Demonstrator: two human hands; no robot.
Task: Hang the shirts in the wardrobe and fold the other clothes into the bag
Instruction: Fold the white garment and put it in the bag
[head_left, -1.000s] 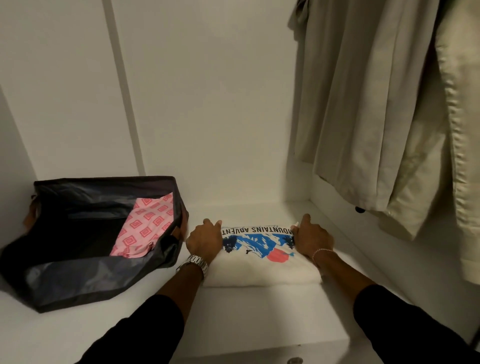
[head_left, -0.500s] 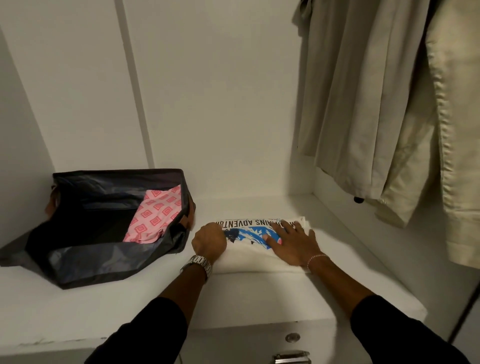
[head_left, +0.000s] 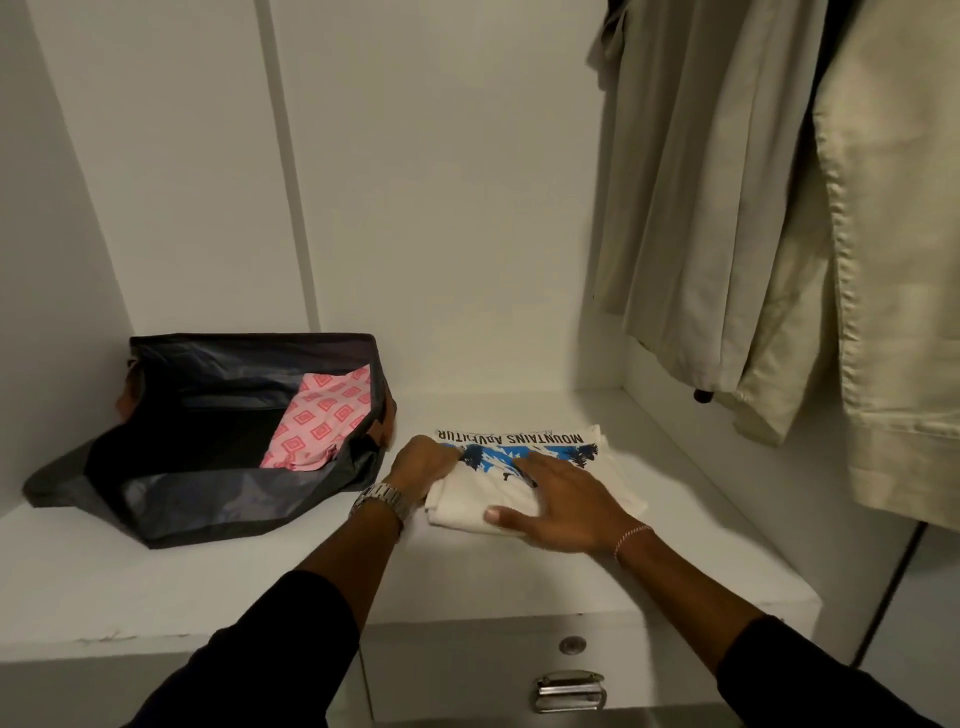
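Observation:
A folded white T-shirt (head_left: 618, 480) with a blue print and the words MOUNTAINS ADVENTURE lies on the white wardrobe shelf (head_left: 519, 582). My left hand (head_left: 423, 465) grips its left edge with curled fingers. My right hand (head_left: 558, 501) lies flat on top of it, fingers spread and straight. To the left stands an open dark bag (head_left: 208, 499), with a folded pink patterned cloth (head_left: 322, 421) inside it. Beige shirts (head_left: 727, 208) hang at the upper right.
A drawer front with a round lock (head_left: 572, 645) and a metal latch (head_left: 570, 688) sits below the shelf edge. White wardrobe walls close in behind and on both sides. The hanging clothes reach down close to the shelf's right end.
My right hand has slid from the T-shirt's right edge onto its top and flattened there. The left hand stays at the left edge. The view has pulled back and down.

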